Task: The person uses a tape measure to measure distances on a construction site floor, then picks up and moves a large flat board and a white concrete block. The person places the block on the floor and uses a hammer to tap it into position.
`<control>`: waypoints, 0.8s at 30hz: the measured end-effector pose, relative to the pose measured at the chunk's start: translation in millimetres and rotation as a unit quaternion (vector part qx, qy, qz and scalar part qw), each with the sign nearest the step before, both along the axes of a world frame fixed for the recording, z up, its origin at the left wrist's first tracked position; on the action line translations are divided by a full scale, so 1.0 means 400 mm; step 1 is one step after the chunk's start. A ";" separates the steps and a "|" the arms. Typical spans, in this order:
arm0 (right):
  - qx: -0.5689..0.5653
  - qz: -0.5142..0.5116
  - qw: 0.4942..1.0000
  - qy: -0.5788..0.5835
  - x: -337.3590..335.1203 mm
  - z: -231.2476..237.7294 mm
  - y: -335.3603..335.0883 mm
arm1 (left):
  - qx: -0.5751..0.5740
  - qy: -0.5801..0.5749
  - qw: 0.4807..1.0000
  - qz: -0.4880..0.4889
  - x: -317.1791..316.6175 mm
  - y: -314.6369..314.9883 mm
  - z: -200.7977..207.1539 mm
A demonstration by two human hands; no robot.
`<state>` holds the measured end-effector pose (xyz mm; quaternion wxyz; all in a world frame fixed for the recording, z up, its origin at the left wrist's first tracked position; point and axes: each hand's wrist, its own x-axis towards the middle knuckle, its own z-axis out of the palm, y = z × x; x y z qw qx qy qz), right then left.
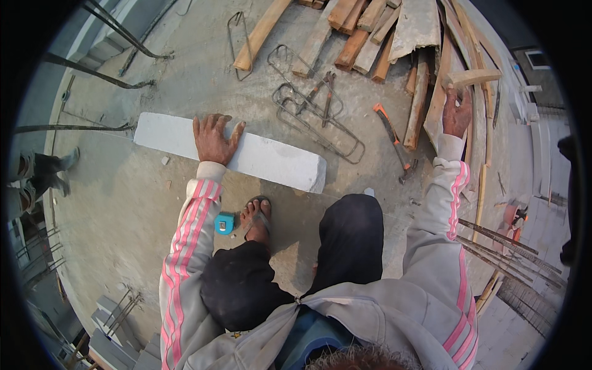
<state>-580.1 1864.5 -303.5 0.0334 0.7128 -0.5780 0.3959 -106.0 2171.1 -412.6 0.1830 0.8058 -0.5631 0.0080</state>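
- My left hand [213,137] lies flat & open on the long white block [271,161], fingers spread out. Not gripping, just pressing on top.
- The block lies on the concrete floor [123,203], right in front of my foot [256,219].
- My right hand [457,113] is closed round the stick part of a wooden mallet [472,78], w/ the head above my fist.
- That hand is over by the planks [364,37], well apart from the block.
- A small blue tape measure [224,223] sits on the floor just beside my foot.
- Bent wire loops [308,111] lie on the floor past the block, w/ pincers on top of them.
- A hammer w/ an orange handle [394,139] lies btw the wire loops & the planks.
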 end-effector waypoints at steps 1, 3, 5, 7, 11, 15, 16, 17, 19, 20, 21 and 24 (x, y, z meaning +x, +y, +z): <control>0.105 0.103 0.986 -0.083 0.061 -0.067 0.023 | 0.009 0.004 1.000 0.003 0.000 0.001 -0.002; 0.267 0.179 0.946 -0.043 0.189 -0.199 0.052 | 0.004 0.004 1.000 0.008 0.001 -0.001 -0.005; 0.303 0.140 0.942 0.016 0.338 -0.337 0.047 | 0.000 0.006 1.000 0.008 0.001 -0.002 -0.006; 0.410 0.146 0.898 -0.058 0.461 -0.439 -0.006 | 0.005 0.011 1.000 0.004 0.001 -0.002 -0.004; 0.343 0.089 0.935 -0.025 0.663 -0.593 -0.127 | -0.008 0.037 0.999 0.004 0.002 0.001 0.005; 0.484 0.000 0.875 -0.002 0.763 -0.731 -0.255 | -0.014 0.042 0.999 0.007 0.005 0.001 0.009; 0.487 -0.022 0.873 -0.019 0.768 -0.752 -0.285 | -0.024 0.037 0.999 0.008 0.007 0.002 0.009; 0.498 -0.030 0.863 -0.082 0.774 -0.768 -0.304 | -0.033 0.034 0.999 0.007 0.005 0.001 0.007; 0.542 0.045 0.827 -0.142 0.775 -0.769 -0.329 | -0.034 0.040 0.999 0.007 0.009 0.006 0.004; 0.537 0.062 0.830 -0.135 0.769 -0.752 -0.338 | -0.033 0.044 0.998 0.007 0.010 0.005 0.001; 0.545 0.079 0.826 -0.122 0.756 -0.729 -0.332 | -0.042 0.046 0.998 0.002 0.010 0.007 -0.002; 0.562 0.084 0.787 -0.241 0.734 -0.617 -0.329 | -0.033 0.059 0.998 0.002 0.008 0.010 -0.006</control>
